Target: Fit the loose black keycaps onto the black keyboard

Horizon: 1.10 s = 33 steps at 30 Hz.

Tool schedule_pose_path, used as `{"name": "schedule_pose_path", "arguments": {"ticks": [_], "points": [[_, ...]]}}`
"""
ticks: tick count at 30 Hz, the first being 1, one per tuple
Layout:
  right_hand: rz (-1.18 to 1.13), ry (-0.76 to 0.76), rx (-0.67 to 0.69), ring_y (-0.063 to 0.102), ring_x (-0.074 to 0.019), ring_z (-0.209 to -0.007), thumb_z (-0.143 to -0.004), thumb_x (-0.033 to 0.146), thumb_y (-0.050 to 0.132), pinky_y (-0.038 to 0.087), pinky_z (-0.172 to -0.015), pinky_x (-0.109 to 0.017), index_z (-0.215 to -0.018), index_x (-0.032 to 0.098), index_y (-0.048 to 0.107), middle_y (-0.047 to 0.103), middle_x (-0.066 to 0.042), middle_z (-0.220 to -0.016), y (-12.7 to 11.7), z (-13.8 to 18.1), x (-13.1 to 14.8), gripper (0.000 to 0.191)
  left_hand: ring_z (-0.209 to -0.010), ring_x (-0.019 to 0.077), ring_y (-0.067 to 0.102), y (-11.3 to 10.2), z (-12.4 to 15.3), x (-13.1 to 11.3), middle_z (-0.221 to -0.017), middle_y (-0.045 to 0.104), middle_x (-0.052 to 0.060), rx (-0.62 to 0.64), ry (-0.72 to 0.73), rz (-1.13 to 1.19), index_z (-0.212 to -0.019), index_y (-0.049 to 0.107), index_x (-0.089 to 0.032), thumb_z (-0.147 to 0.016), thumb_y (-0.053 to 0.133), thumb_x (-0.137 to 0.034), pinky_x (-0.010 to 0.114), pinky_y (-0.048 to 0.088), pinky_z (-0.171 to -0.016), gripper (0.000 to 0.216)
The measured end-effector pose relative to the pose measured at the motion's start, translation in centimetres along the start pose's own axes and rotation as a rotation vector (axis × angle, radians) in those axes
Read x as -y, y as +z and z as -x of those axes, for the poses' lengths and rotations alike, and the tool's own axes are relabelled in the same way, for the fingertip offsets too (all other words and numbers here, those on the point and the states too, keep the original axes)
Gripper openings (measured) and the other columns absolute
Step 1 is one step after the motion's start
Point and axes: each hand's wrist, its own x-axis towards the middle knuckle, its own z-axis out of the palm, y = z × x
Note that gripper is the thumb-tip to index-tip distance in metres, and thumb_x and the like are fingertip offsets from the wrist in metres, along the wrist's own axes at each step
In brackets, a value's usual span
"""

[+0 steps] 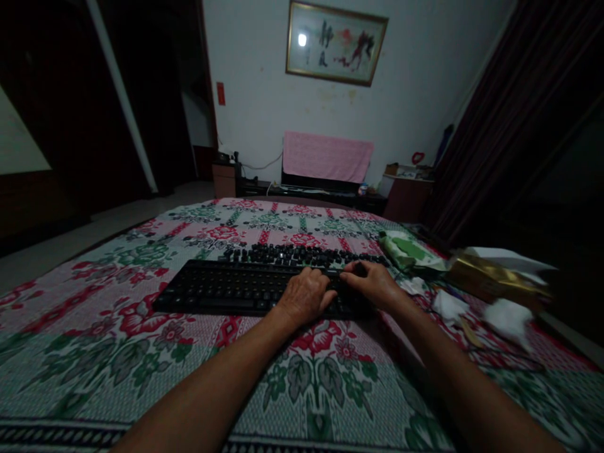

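Observation:
A black keyboard lies on the patterned cloth in front of me, many of its key positions showing without caps. My left hand rests on its right half, fingers curled toward the far edge and thumb stretched to the right, holding the keyboard. Over its right end, my right hand is closed in a pinch. Something small and dark shows at those fingers, too dim to name. Loose black keycaps lie in a long heap just behind the keyboard.
On the right of the flowered tablecloth lie a green-and-white packet, crumpled white tissue and a gold box. Beyond the table, a pink cloth hangs over a screen-like object on a low cabinet. A dark curtain hangs at right.

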Motion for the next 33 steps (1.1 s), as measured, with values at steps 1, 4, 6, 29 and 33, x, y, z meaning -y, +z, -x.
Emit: {"name": "schedule_pose_path", "arguments": {"ticks": [1, 4, 6, 29, 33], "points": [[-0.026, 0.007, -0.027, 0.060, -0.0152, -0.067, -0.067, 0.033, 0.062, 0.044, -0.059, -0.023, -0.085, 0.014, 0.066, 0.068, -0.005, -0.077, -0.4, -0.5, -0.5, 0.027, -0.094, 0.0208, 0.051, 0.0, 0.0, 0.0, -0.095, 0.059, 0.006, -0.002, -0.001, 0.000, -0.093, 0.058, -0.018, -0.087, 0.043, -0.041, 0.031, 0.046, -0.076, 0.028], [-0.009, 0.035, -0.072, 0.061, -0.0155, -0.067, -0.067, 0.032, 0.063, 0.045, -0.060, -0.024, -0.082, 0.013, 0.067, 0.069, -0.005, -0.076, -1.1, -2.4, -2.2, 0.025, -0.093, 0.0204, 0.052, 0.2, -0.1, 0.0, -0.094, 0.059, 0.006, -0.002, 0.002, -0.003, -0.089, 0.059, -0.018, -0.088, 0.042, -0.039, 0.031, 0.046, -0.075, 0.027], [0.055, 0.048, -0.075, 0.061, -0.0160, -0.067, -0.067, 0.033, 0.063, 0.044, -0.059, -0.024, -0.084, 0.013, 0.068, 0.069, -0.005, -0.075, -0.9, -3.7, -3.0, 0.026, -0.093, 0.0202, 0.052, 0.3, -0.1, 0.1, -0.093, 0.059, 0.006, -0.002, 0.008, -0.007, -0.089, 0.060, -0.018, -0.088, 0.042, -0.037, 0.031, 0.046, -0.076, 0.026], [0.516, -0.040, 0.084, 0.064, -0.0190, -0.083, -0.068, 0.031, 0.066, 0.043, -0.068, -0.023, -0.092, 0.019, 0.071, 0.071, -0.005, -0.087, 2.6, -8.6, -3.3, 0.027, -0.091, 0.0196, 0.052, 0.2, -0.3, 0.0, -0.093, 0.058, 0.007, 0.037, 0.004, -0.013, -0.088, 0.060, -0.018, -0.089, 0.038, -0.030, 0.031, 0.047, -0.073, 0.025], [0.473, -0.070, 0.046, 0.064, -0.0172, -0.082, -0.068, 0.029, 0.066, 0.044, -0.069, -0.021, -0.088, 0.019, 0.071, 0.071, -0.003, -0.085, 2.5, -8.3, -3.5, 0.023, -0.092, 0.0197, 0.052, 0.1, -0.3, 0.0, -0.094, 0.057, 0.007, 0.053, -0.002, -0.006, -0.088, 0.060, -0.018, -0.089, 0.038, -0.031, 0.031, 0.047, -0.075, 0.026]]}}
